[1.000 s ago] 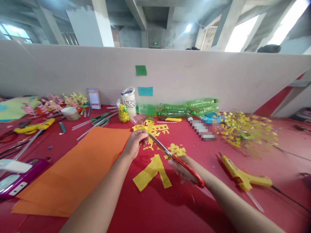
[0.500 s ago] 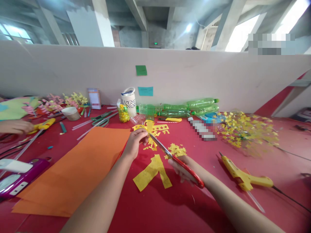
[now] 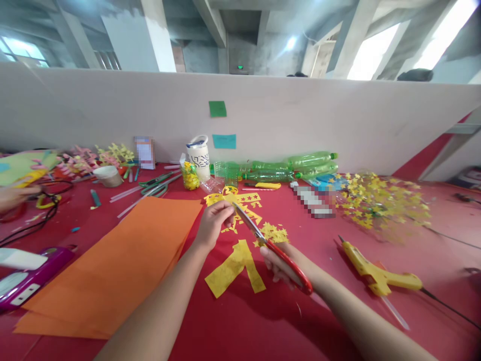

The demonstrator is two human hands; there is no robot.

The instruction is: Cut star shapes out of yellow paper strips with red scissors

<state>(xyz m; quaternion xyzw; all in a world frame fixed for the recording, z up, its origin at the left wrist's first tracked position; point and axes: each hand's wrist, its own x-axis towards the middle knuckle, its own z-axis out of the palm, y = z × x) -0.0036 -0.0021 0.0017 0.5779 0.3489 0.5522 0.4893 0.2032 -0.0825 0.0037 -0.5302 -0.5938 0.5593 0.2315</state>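
Note:
My left hand [image 3: 215,224] has its thumb and fingertips pinched on a small piece of yellow paper, most of it hidden by the fingers and by scraps behind. In my right hand [image 3: 282,263] are red-handled scissors [image 3: 251,224], their tips right beside the left fingertips. Beyond both hands lie yellow paper scraps [image 3: 248,199] with star-shaped holes. A small heap of yellow cut-out stars [image 3: 273,232] is just past my right hand. Nearer to me, yellow paper strips [image 3: 229,271] rest on the red table between my forearms.
Orange sheets [image 3: 112,265] lie left, beside a purple power strip [image 3: 37,281]. A yellow glue gun [image 3: 376,273] and a star-covered bunch [image 3: 379,200] are at right. Green bottles [image 3: 278,174] and a white cup [image 3: 199,158] stand along the partition. Another person's hand [image 3: 17,198] is far left.
The yellow strip that stood up above my left fingertips has tilted away. My hands have shifted only slightly. The other person's hand and yellow glue gun at far left have moved left.

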